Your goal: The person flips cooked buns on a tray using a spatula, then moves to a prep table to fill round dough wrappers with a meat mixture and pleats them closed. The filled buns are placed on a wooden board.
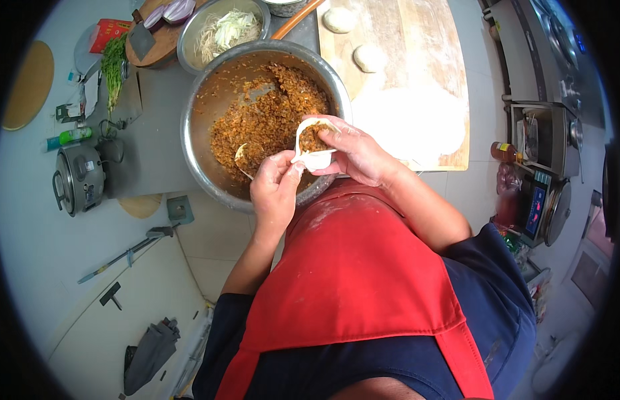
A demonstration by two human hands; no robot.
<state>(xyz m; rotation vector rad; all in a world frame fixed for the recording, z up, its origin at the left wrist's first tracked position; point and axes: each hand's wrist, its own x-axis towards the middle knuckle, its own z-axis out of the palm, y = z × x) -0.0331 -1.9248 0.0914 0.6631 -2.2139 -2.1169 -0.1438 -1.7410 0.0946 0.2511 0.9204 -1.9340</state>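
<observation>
Over the near rim of a large steel bowl (pixel 190 145), both hands hold a bun wrapper of pale dough (pixel 317 161). My right hand (pixel 362 155) cups it from the side, its thumb against the brown minced filling (pixel 310 137) inside. Thumb and fingertips of my left hand (pixel 276 185) pinch the wrapper's edge. The wrapper's top is still open, its rim standing up around the filling. More minced filling (pixel 270 115) lies in the bowl, heaped to the far right side. A spoon (pixel 241 151) rests in it just beyond my left hand, partly hidden.
On the floured wooden board (pixel 410 30) at right sit two round dough pieces, one nearer (pixel 369 58), one farther (pixel 340 20). A smaller steel bowl (pixel 185 47) with shredded vegetables touches the large bowl's far side. A cleaver (pixel 141 42) lies on a round chopping board (pixel 157 59).
</observation>
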